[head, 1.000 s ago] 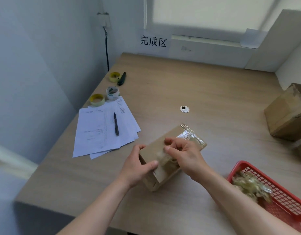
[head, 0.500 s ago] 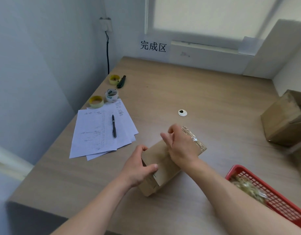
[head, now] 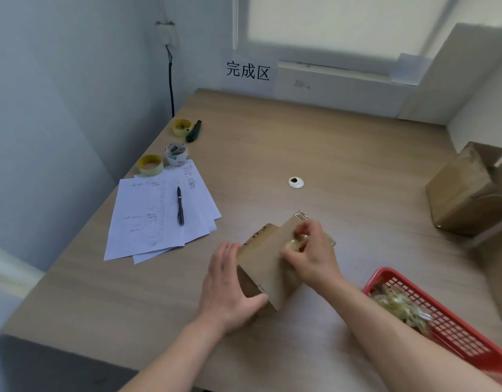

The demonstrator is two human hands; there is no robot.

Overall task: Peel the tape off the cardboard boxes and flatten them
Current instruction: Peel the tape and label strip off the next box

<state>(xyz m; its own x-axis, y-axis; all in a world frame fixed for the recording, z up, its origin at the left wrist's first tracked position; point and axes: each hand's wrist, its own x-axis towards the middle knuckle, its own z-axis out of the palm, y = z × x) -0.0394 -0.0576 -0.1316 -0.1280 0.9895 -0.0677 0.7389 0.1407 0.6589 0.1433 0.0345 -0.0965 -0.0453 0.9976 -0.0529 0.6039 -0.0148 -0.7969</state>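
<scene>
A small brown cardboard box lies on the wooden table near its front edge. My left hand holds the box's near-left corner, thumb along its front edge and fingers on its left side. My right hand rests on top of the box and pinches a crumpled strip of clear tape between thumb and fingers. More clear tape shows at the box's far end. A second, larger cardboard box stands at the right edge of the table.
A red plastic basket with wads of peeled tape sits at the front right. Paper sheets with a black pen lie to the left. Three tape rolls and a black cutter line the left edge. A cable grommet marks mid-table.
My right hand has gone from the box's middle toward its far end and back, now pinching bunched tape. The left hand has kept its hold while the box turned slightly.
</scene>
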